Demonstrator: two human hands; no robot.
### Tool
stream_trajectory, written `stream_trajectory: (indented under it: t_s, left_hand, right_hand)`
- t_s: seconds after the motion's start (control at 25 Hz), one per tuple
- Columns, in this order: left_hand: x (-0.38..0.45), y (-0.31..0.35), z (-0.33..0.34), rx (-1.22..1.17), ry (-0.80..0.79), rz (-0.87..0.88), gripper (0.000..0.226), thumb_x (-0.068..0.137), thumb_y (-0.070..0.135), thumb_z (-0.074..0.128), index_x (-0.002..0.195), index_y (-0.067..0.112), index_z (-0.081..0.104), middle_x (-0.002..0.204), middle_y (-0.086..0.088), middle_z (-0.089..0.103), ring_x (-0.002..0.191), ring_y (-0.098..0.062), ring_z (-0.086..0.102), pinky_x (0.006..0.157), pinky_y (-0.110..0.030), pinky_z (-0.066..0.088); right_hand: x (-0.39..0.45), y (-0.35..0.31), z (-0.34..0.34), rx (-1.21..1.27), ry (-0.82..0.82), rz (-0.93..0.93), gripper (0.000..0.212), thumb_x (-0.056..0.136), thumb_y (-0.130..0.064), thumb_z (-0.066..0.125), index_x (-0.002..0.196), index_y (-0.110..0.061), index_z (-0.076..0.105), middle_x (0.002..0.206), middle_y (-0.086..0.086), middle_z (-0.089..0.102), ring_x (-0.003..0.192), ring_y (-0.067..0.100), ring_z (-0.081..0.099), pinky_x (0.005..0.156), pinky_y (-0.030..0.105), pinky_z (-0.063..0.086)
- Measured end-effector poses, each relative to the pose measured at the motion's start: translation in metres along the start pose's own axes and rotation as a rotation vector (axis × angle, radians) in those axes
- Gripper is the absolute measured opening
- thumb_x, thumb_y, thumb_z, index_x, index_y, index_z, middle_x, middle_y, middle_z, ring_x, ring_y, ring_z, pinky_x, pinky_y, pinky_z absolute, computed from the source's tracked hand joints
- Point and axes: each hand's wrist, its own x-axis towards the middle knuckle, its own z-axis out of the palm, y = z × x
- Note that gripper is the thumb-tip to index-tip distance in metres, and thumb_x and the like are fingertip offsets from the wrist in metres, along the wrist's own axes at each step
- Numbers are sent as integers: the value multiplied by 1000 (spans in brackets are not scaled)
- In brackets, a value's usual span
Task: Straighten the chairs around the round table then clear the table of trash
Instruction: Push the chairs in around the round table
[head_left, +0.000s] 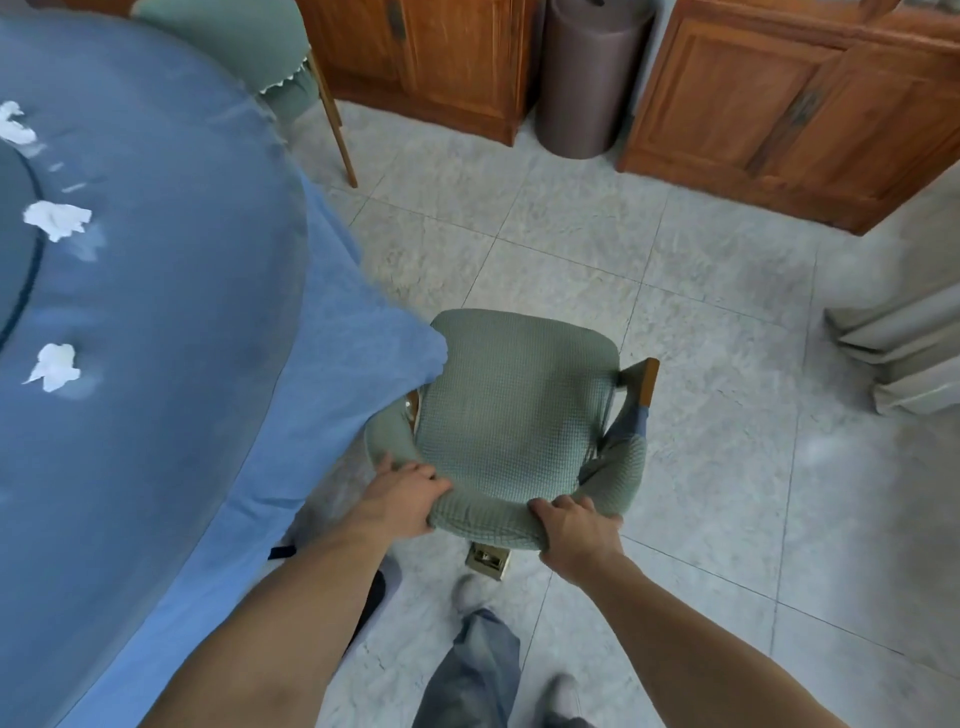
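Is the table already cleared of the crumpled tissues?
No, three crumpled tissues lie on the table while both hands grip the chair.

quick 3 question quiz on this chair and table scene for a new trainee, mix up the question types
1. True or false: both hands grip the backrest of the green chair.
2. How many white tissue wads show on the round table? A) one B) three C) six
3. Fill in: the blue tablecloth's corner lies over the chair's ____.

Key
1. True: left hand and right hand both clasp it.
2. B: the tissue wads number three.
3. Seat.
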Motion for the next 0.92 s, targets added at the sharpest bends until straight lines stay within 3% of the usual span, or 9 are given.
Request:
stream_trajectory:
  t_s: [0.12, 0.32, 0.52, 0.72, 0.92]
  left_hand:
    - [7, -6, 1, 29, -18, 53, 58, 88, 32, 64, 141, 38, 40, 138, 7, 51, 130, -20, 45, 109, -70, 11]
    - [7, 4, -5, 60, 43, 59, 56, 89, 15, 61, 140, 31, 45, 116, 0, 66, 112, -25, 59, 108, -71, 15]
    - [29, 55, -31, 11, 106, 33, 41, 90, 11, 56, 129, 24, 55, 101, -8, 68, 100, -30, 63, 104, -73, 22]
    - [63, 114, -68, -29, 141, -57, 31, 89, 11, 55, 117, 23, 61, 94, -6, 68, 93, -28, 63, 98, -59, 32]
    - [101, 169, -99, -97, 186, -186, 30, 90, 18, 54, 117, 27, 63, 94, -2, 71, 91, -25, 65, 94, -43, 39]
  right_hand:
    - [11, -5, -3, -151, -62, -37, 46, 87, -12, 58, 128, -30, 50, 115, -3, 60, 114, 26, 52, 93, 65, 41]
    - [21, 11, -14, -274, -113, -120, 46, 90, -11, 56, 131, -30, 51, 118, 2, 65, 111, 30, 59, 93, 57, 48]
    - [32, 73, -41, -272, -65, -134, 51, 94, -10, 48, 134, -41, 47, 124, -8, 64, 110, 26, 63, 92, 50, 49]
    - [60, 145, -77, -314, -67, -176, 49, 94, -13, 50, 131, -44, 48, 122, -8, 65, 110, 25, 63, 92, 52, 49]
    - [94, 209, -118, -421, -80, -299, 40, 91, -7, 55, 123, -31, 57, 114, 2, 66, 109, 31, 62, 97, 63, 42]
